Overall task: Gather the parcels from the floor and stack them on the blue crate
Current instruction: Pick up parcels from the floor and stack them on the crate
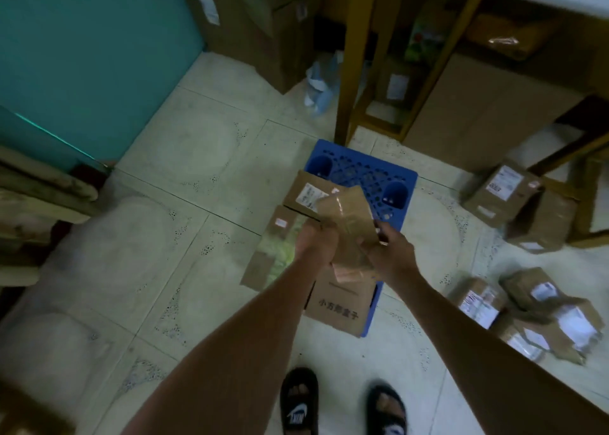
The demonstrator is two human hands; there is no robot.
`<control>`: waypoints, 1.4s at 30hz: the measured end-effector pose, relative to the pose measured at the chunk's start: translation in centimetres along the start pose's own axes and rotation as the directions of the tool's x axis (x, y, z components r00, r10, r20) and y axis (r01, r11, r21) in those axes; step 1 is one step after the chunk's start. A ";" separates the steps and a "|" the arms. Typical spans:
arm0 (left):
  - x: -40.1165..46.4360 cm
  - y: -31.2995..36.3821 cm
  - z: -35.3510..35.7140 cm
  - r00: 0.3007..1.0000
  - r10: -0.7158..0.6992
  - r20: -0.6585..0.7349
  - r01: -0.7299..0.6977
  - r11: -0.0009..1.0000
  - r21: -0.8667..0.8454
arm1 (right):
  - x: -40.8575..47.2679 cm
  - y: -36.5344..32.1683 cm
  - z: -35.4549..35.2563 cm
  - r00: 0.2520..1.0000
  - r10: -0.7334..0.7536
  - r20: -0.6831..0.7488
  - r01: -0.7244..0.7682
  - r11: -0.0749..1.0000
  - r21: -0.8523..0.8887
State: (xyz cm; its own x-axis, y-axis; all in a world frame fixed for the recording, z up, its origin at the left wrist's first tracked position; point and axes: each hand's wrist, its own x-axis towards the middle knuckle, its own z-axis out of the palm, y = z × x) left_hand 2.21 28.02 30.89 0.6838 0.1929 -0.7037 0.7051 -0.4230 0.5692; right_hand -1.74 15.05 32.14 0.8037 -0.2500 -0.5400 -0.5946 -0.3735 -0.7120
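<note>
The head camera looked down at two hands in the middle of the frame. The left hand [314, 242] and the right hand [387, 250] both held one small brown box [349, 227] above the blue crate [369, 174]. Three more boxes lay on the crate: one with a white label [308, 194], a long one [273, 253], and one with black writing [339, 306]. More parcels [527, 312] lay on the floor [184, 204] at the lower right.

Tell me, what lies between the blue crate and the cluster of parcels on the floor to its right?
Head view: only bare floor tile separates the blue crate from the floor parcels.
</note>
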 end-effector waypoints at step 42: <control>18.0 -13.7 -14.3 0.829 -0.148 0.540 0.034 0.976 0.215 | 2.7 4.7 26.1 0.911 0.371 -0.182 -0.313 0.907 0.282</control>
State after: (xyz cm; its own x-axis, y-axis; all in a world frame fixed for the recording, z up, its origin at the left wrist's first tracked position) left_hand 7.54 49.94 16.52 0.3611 -0.2558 -0.8968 0.6709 -0.5966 0.4403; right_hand -3.02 35.96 15.58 0.5156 -0.5290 -0.6741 -0.7975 -0.0087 -0.6032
